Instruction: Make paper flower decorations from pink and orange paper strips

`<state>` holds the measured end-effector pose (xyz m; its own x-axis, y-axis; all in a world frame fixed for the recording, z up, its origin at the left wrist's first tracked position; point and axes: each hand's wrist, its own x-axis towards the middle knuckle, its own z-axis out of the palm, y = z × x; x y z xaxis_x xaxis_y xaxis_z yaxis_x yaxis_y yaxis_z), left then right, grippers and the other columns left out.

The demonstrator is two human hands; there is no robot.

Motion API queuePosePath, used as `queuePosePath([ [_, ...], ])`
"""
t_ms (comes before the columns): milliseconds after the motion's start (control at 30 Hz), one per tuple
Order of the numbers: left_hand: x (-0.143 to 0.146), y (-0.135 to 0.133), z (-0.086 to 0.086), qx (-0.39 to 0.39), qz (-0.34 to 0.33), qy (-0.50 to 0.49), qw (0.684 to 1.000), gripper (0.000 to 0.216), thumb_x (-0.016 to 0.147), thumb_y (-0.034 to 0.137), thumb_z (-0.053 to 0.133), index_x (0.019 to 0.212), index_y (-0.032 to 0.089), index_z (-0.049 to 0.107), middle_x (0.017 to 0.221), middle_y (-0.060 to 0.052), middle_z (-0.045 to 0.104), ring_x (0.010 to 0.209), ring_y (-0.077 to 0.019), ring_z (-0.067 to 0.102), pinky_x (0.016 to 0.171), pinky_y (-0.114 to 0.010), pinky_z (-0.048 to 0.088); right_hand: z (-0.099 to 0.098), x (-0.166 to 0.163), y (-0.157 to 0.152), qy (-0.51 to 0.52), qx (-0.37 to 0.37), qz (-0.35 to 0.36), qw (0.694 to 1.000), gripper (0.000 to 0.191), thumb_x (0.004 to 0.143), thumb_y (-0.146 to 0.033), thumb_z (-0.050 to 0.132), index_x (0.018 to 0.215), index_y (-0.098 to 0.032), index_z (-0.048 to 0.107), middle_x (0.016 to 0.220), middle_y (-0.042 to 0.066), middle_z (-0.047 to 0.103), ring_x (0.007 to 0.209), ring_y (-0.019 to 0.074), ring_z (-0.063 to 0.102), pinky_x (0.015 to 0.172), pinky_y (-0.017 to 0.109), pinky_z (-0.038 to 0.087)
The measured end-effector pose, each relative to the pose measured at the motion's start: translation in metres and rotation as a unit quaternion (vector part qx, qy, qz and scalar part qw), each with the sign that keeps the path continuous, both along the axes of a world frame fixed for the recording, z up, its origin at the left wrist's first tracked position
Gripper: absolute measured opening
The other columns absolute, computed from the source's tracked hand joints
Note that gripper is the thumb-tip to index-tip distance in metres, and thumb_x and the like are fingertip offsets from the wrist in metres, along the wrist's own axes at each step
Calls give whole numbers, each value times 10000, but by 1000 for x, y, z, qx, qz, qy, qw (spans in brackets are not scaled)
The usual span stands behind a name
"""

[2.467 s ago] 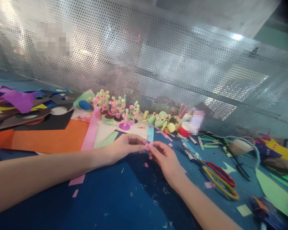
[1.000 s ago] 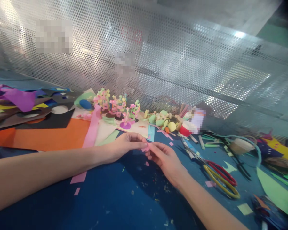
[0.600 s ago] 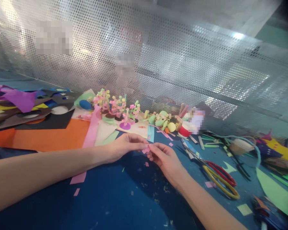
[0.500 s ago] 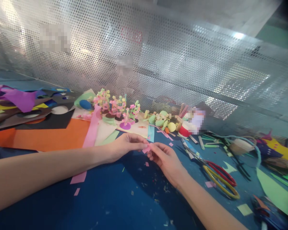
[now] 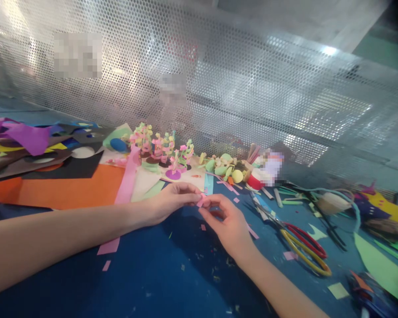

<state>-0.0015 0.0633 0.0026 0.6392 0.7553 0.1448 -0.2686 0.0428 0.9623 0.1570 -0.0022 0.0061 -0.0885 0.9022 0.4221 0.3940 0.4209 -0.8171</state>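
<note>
Pink piece [image 5: 200, 202], edge pinched by left hand [image 5: 172, 202]; right hand [image 5: 231, 225] unclosed; scissors [image 5: 281, 224] well apart.

Sheets [image 5: 69, 190] left; scissors [image 5: 285, 227] right of right hand [image 5: 232, 226]

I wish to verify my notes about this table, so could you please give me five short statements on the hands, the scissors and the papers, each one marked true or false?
1. The left hand holds a small pink piece at its fingertips. True.
2. The scissors lie on the blue table, to the right of the right hand. True.
3. The right hand grips the scissors. False: its fingers are close to the small pink piece.
4. Both scissor handles are green. False: one is red, the other yellow.
5. An orange sheet lies to the left of the scissors. True.
</note>
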Motion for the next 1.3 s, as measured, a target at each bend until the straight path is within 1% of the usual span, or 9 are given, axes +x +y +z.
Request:
queuePosePath([
  [100, -1, -1, 3, 1, -12, 9, 1000, 115, 724, 221, 653, 779, 122, 634, 740, -6, 573, 714, -98, 512, 708, -231, 389, 0, 2, 0, -24, 29, -19, 999, 61, 792, -206, 574, 835, -223, 612, 842, 12, 596, 805, 146, 585, 681, 249, 500],
  [167, -1, -2, 4, -5, -14, 9, 1000, 96, 730, 209, 644, 771, 123, 633, 743, -4, 568, 714, -96, 508, 716, -229, 389, 0, 2, 0, -21, 28, -24, 999, 58, 789, -218, 579, 833, -223, 617, 832, 11, 602, 775, 143, 590, 657, 242, 501],
  [300, 0, -2, 5, -8, -14, 4, 1000, 94, 724, 215, 650, 761, 134, 621, 735, 4, 560, 712, -97, 510, 722, -234, 391, -1, 2, 0, 14, -17, -31, 999, 54, 781, -253, 585, 819, -215, 593, 835, 13, 600, 724, 143, 591, 595, 239, 503],
  [500, -1, -1, 2, 30, -9, 13, 999, 140, 729, 258, 659, 773, 133, 615, 726, 4, 556, 702, -94, 505, 698, -232, 391, 0, 1, 3, 99, -62, -13, 993, 90, 757, -280, 606, 779, -206, 559, 778, 0, 563, 694, 136, 569, 602, 248, 522],
  [633, 0, 0, -1, 32, -4, 11, 999, 141, 735, 261, 656, 782, 134, 616, 736, 2, 566, 703, -91, 514, 709, -234, 398, -1, 2, 6, 132, -83, -2, 988, 118, 739, -303, 620, 771, -205, 562, 784, -1, 553, 715, 140, 556, 617, 260, 526],
  [800, 1, 1, -3, 14, 12, 15, 1000, 259, 707, 261, 684, 941, 174, 616, 847, -21, 618, 780, -120, 558, 754, -263, 415, 1, 2, 6, 125, -101, 3, 987, 147, 724, -328, 632, 776, -208, 565, 766, -9, 560, 705, 142, 561, 635, 273, 517],
  [1000, 1, 1, -1, 30, 10, 21, 999, 205, 702, 287, 681, 857, 154, 659, 860, -33, 633, 778, -123, 558, 781, -274, 415, 3, 2, 5, 106, -96, -6, 990, 159, 723, -342, 630, 745, -207, 550, 724, -19, 559, 622, 125, 556, 629, 275, 501],
  [1133, 2, 1, -2, 24, 17, 17, 999, 208, 692, 284, 691, 850, 151, 663, 838, -31, 632, 756, -116, 556, 757, -263, 418, 3, 1, 4, 112, -108, -6, 988, 172, 719, -347, 632, 766, -207, 544, 765, -13, 562, 643, 129, 567, 636, 276, 507],
  [1300, 3, 2, -4, 17, 31, 14, 999, 226, 682, 278, 700, 869, 157, 659, 870, -42, 648, 827, -145, 575, 810, -287, 417, 2, 2, 5, 131, -109, 6, 985, 173, 728, -345, 625, 766, -206, 530, 752, -17, 544, 683, 131, 560, 649, 276, 510],
])
